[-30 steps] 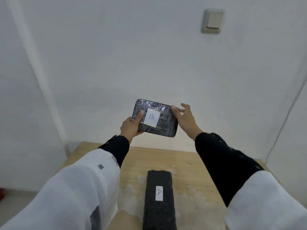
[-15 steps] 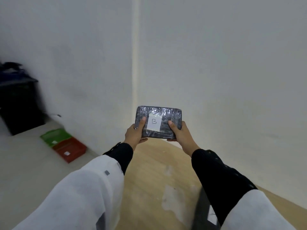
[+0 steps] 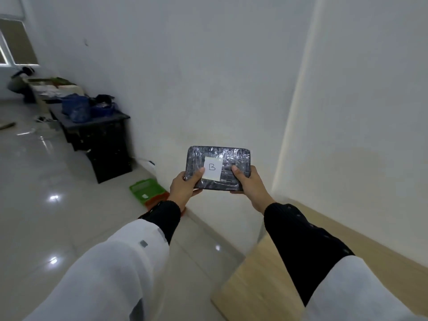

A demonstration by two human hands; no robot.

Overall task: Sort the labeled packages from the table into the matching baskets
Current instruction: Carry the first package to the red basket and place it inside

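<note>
A dark, plastic-wrapped package (image 3: pixel 234 156) with a white label marked "B" is held up at chest height in front of the white wall. My left hand (image 3: pixel 184 189) grips its lower left corner and my right hand (image 3: pixel 247 181) grips its lower right corner, thumbs on the front face. On the floor by the wall lies a green basket (image 3: pixel 144 187) with a small white label. An orange-red basket (image 3: pixel 155 200) lies just behind it, mostly hidden by my left wrist. The wooden table (image 3: pixel 252 279) shows only its corner at the lower right.
A black cabinet (image 3: pixel 104 140) with blue bags on top stands against the wall to the left. More clutter lies further back by a window. Glossy tiled floor (image 3: pixel 46 205) spreads across the left half of the view.
My view has swung left, away from the table, toward the floor and the baskets. Both hands still hold the "B" package; the "A" package on the table is out of view.
</note>
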